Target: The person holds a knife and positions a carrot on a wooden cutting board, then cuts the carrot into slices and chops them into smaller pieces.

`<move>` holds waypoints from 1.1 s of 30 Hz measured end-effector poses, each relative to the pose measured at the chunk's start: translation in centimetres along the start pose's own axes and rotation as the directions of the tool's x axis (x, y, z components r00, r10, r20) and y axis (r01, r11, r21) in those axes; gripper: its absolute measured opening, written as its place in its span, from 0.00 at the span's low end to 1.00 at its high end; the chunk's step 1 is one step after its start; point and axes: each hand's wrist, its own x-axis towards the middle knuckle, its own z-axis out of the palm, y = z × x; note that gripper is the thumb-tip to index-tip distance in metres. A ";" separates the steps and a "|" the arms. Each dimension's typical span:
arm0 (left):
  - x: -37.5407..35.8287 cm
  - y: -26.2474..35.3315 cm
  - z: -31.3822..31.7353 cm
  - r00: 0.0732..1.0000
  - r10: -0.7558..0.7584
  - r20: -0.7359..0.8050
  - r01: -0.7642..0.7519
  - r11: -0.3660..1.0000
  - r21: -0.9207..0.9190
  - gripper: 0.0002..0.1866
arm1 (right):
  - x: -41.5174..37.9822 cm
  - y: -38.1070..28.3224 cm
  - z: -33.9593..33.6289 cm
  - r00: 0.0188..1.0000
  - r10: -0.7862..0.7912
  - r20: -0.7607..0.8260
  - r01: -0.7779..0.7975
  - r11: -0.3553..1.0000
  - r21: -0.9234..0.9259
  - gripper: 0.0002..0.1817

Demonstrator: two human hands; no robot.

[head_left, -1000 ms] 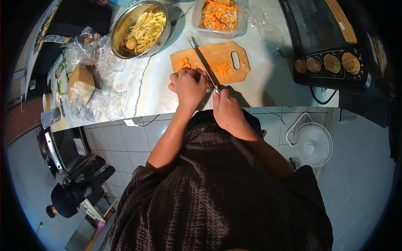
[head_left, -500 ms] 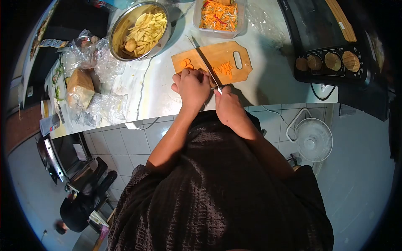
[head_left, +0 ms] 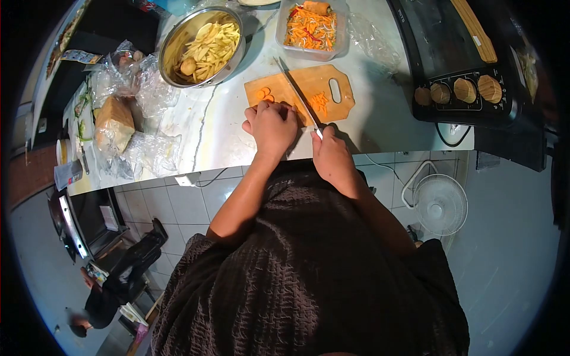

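Observation:
A wooden cutting board [head_left: 279, 83] lies on the pale counter. My left hand [head_left: 270, 126] is curled over carrot at the board's near edge; the piece under the fingers is hidden. Round carrot slices [head_left: 265, 94] lie just beyond that hand. My right hand [head_left: 331, 155] grips the handle of a long knife [head_left: 297, 94], whose blade slants across the board right beside my left fingers. Thin carrot strips [head_left: 319, 102] lie right of the blade.
A steel bowl [head_left: 203, 44] of pale potato strips and a clear tub [head_left: 310, 26] of shredded carrot stand behind the board. Plastic bags [head_left: 127, 113] clutter the left. A black oven [head_left: 463, 65] sits right. A fan [head_left: 438, 204] stands on the floor. Another person [head_left: 113, 285] is lower left.
My right hand and the knife have shifted slightly right and nearer me. The person at lower left has moved along the floor. My left hand stays on the board.

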 end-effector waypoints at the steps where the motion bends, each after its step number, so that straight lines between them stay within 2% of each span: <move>1: 0.0 0.0 0.0 1.000 -0.002 0.004 0.002 1.000 -0.002 0.11 | -0.1 -0.1 -0.1 1.000 0.002 0.002 -0.002 1.000 0.004 0.18; 14: 0.1 -0.3 0.1 0.999 0.052 -0.012 -0.051 0.999 0.006 0.10 | -0.8 -1.2 0.1 1.000 -0.018 0.010 0.017 0.999 0.048 0.19; 20: 0.1 -0.4 0.1 0.999 0.045 0.012 -0.045 0.999 -0.020 0.10 | -0.9 -1.3 0.7 0.999 0.015 0.028 -0.016 0.999 0.044 0.20; 25: 0.0 -0.5 0.1 0.998 0.069 -0.005 -0.069 0.998 -0.010 0.10 | -0.9 -2.0 1.0 0.992 0.105 0.067 -0.110 0.991 0.073 0.20; 33: -0.1 -0.5 0.1 0.998 0.069 -0.010 -0.069 0.997 -0.030 0.09 | -0.3 -1.4 1.9 0.999 0.046 -0.010 -0.046 0.999 0.014 0.18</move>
